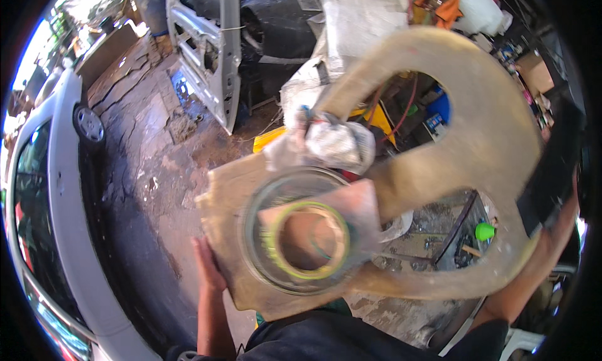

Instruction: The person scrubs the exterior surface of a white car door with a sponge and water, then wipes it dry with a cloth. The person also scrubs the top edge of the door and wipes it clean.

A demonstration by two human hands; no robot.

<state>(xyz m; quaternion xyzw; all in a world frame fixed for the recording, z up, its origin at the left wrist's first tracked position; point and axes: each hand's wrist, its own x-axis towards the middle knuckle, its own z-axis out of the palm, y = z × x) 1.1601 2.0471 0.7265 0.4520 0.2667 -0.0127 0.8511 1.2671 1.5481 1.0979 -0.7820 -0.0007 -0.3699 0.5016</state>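
Note:
A large tan board (pixel 495 135) with curved cutouts spans the space before me, slightly blurred. My left hand (pixel 210 270) is pressed to its left edge, fingers running up along the rim and partly hidden. On the board's left part lie a round clear rim (pixel 251 248), a pale reddish sheet (pixel 364 204) and a yellow-edged roll of tape (pixel 342 242). A crumpled white cloth or bag (pixel 338 145) sits by its upper edge. On the far right, my right hand (pixel 561 220) is beside a black flat piece (pixel 552 167) at the board's edge; its fingers are hidden.
A grey car (pixel 63 204) stands along the left. Ahead, a bare metal car door frame (pixel 210 66) leans upright beside dark car parts. Clutter, an orange cloth (pixel 445 7) and a cardboard box (pixel 535 73) fill the upper right. A green cup (pixel 484 231) shows through a cutout.

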